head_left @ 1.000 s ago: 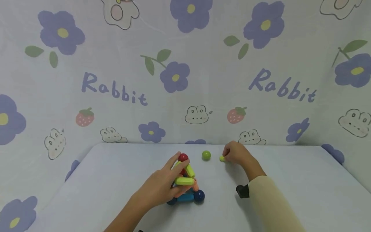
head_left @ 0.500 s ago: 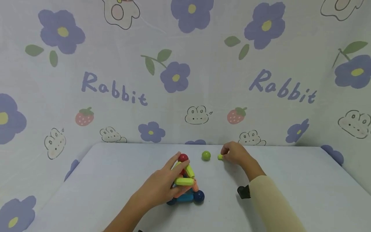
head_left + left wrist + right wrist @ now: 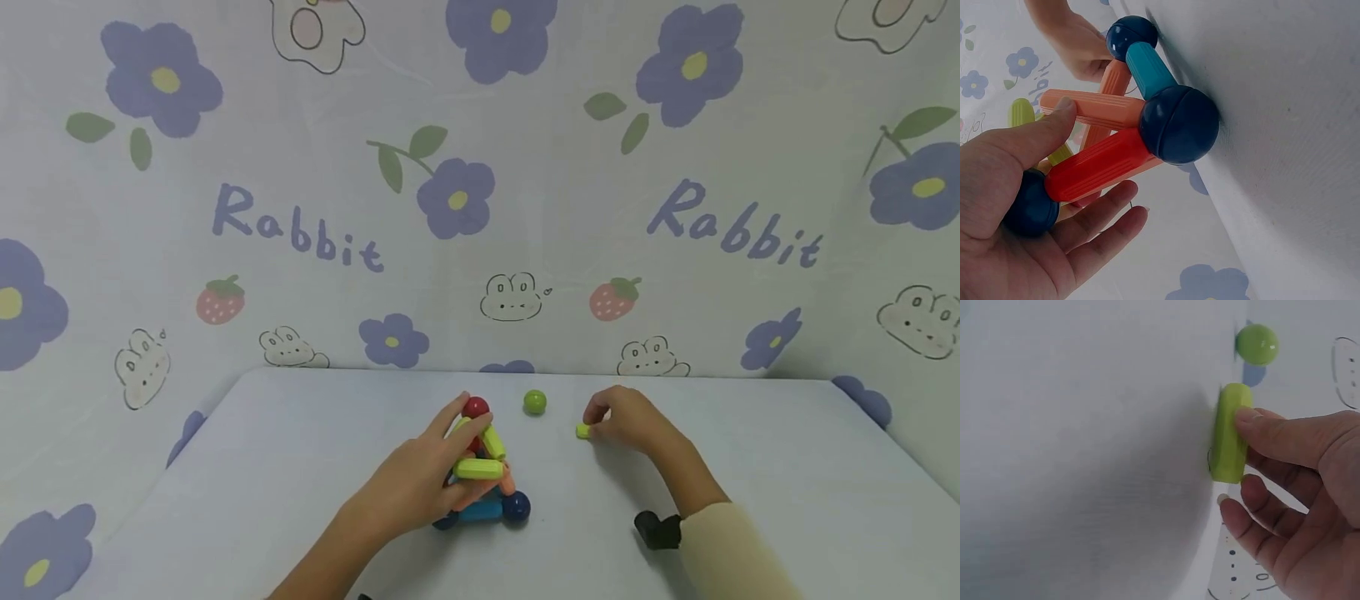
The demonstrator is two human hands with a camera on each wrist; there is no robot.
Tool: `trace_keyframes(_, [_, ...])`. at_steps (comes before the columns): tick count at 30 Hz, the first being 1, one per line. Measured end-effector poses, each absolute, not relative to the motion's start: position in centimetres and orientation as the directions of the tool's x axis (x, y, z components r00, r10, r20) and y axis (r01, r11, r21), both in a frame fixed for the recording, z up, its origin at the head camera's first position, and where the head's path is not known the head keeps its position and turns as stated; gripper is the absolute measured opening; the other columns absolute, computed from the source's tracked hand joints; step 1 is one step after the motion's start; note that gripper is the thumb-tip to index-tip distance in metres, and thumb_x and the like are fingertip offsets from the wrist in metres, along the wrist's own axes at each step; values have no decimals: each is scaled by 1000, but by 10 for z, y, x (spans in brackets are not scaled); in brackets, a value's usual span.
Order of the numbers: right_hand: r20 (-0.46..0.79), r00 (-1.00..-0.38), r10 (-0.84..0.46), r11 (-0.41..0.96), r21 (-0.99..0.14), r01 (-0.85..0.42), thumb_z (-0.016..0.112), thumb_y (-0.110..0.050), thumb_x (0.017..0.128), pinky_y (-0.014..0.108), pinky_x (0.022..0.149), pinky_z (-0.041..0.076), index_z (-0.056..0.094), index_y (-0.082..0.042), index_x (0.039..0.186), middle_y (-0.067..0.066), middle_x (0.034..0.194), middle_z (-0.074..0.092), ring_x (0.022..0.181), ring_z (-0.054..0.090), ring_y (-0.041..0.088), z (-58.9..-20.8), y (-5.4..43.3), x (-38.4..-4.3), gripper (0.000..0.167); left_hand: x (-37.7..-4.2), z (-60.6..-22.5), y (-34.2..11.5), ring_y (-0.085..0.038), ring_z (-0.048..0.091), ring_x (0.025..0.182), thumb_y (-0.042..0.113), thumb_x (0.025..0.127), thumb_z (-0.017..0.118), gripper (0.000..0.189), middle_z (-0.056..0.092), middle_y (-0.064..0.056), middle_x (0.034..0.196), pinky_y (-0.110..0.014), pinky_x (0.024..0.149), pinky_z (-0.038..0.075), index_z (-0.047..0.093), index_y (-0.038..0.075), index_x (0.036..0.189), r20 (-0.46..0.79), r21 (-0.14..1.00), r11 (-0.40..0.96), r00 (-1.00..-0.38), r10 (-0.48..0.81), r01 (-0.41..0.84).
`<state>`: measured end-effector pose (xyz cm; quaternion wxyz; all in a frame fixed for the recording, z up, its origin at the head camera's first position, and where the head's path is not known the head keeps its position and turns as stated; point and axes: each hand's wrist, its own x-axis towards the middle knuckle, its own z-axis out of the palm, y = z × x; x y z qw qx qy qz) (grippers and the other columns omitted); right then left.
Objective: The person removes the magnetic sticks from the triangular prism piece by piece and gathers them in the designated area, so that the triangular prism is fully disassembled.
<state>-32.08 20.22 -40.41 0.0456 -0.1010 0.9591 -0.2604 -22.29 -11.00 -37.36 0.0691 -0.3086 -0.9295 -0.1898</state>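
My left hand (image 3: 408, 487) grips a built shape of magnetic rods and balls standing on the table, thumb across an orange rod (image 3: 1094, 107). Dark blue balls (image 3: 1179, 125) and a blue rod (image 3: 480, 510) form its base; a red rod (image 3: 1100, 164) slopes from one. Higher up are yellow-green rods (image 3: 478, 469), with a red ball (image 3: 476, 407) on top. Fingers hide part of the shape. To the right, my right hand (image 3: 630, 421) pinches a yellow-green magnetic rod (image 3: 1230, 437) between thumb and fingers, close over the tabletop.
A green ball (image 3: 535, 402) sits near the back of the white table (image 3: 300, 442), between the built shape and my right hand. Behind the table hangs a patterned cloth (image 3: 562, 167). A black wrist device (image 3: 658, 531) sits at my right cuff.
My right hand, after a slight shift left, has come back from the table's far edge toward me and a little right, with the yellow-green rod. The left hand holds the shape in place.
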Motion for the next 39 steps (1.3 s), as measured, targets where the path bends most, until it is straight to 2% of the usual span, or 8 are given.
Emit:
trace_keyframes(6, [-18, -973, -232, 826, -532, -187, 80, -3, 80, 40, 71, 49, 72, -9, 81, -1, 81, 64, 79, 55, 19, -402, 208, -295, 11, -222, -374, -112, -31, 69, 98, 20, 86, 82, 76, 28, -16, 160, -42, 88, 56, 44, 17, 152, 238, 313, 740, -804, 545, 595])
trace_keyframes(14, [-28, -961, -274, 822, -527, -218, 80, -2, 80, 39, 72, 50, 71, -10, 80, -1, 81, 63, 79, 55, 19, -401, 208, -290, 12, -221, -375, -113, -29, 69, 98, 20, 85, 82, 76, 29, -17, 159, -42, 87, 56, 44, 16, 152, 253, 317, 734, -799, 545, 601])
trace_keyframes(22, [-41, -937, -346, 814, -509, -279, 79, -7, 83, 37, 70, 49, 72, -11, 83, -3, 84, 64, 81, 54, 18, -388, 206, -283, 8, -222, -373, -111, -29, 69, 99, 30, 88, 80, 81, 28, -17, 160, -42, 88, 56, 36, 17, 155, 256, 317, 732, -798, 546, 603])
trace_keyframes(26, [84, -878, -471, 694, -579, -428, 74, -15, 90, 33, 69, 49, 76, -13, 94, -7, 90, 67, 81, 55, 16, -366, 193, -271, 5, -223, -372, -108, -30, 66, 108, 41, 89, 76, 82, 28, -15, 161, -45, 91, 54, 34, 17, 157, 230, 344, 736, -812, 536, 584])
trace_keyframes(28, [194, -831, -521, 609, -598, -521, 73, -16, 92, 30, 66, 49, 76, -13, 97, -9, 89, 67, 78, 55, 15, -354, 177, -259, 7, -223, -372, -108, -29, 67, 105, 42, 90, 75, 83, 27, -15, 161, -44, 90, 55, 33, 17, 157, 221, 354, 739, -819, 530, 574])
trace_keyframes(32, [353, -735, -579, 509, -547, -664, 75, -15, 91, 25, 61, 48, 76, -14, 97, -13, 84, 62, 70, 52, 9, -344, 134, -234, 7, -224, -370, -109, -28, 69, 97, 42, 90, 75, 83, 28, -16, 161, -42, 86, 56, 34, 14, 157, 247, 343, 740, -815, 524, 579])
trace_keyframes(35, [383, -696, -607, 515, -477, -712, 79, -17, 88, 23, 62, 48, 76, -14, 99, -13, 83, 60, 71, 51, 6, -346, 111, -221, 12, -223, -369, -110, -26, 69, 90, 40, 91, 75, 81, 28, -17, 160, -41, 85, 57, 36, 11, 156, 267, 339, 730, -805, 530, 593])
trace_keyframes(39, [405, -694, -595, 595, -359, -719, 84, -19, 84, 22, 68, 50, 75, -15, 96, -11, 84, 58, 75, 51, 5, -351, 100, -209, 16, -222, -372, -110, -24, 69, 84, 34, 92, 74, 77, 28, -17, 160, -38, 83, 58, 36, 11, 155, 265, 340, 717, -794, 548, 609])
